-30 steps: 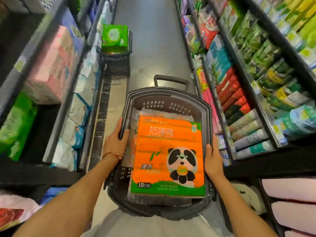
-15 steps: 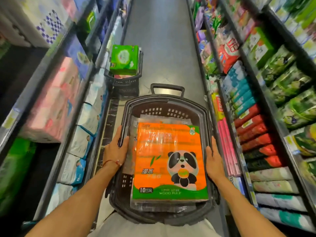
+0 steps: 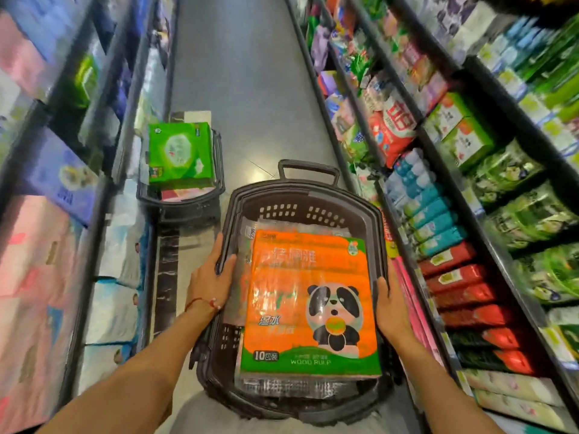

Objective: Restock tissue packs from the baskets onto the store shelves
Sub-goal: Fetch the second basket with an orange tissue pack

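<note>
Pink and blue packs, blurred, fill left shelves (image 3: 91, 277). Far basket (image 3: 185, 211) beside them on floor, green tissue pack (image 3: 180, 155) on top. My left hand (image 3: 210, 280): fingers curled over left rim of near basket (image 3: 294, 200). Orange tissue pack (image 3: 310, 302), panda print, lies flat atop clear-wrapped packs inside near basket. My right hand (image 3: 390, 305): clasps right rim, thumb against pack edge. Right shelves (image 3: 488, 244): mixed packs, densely stocked.
</note>
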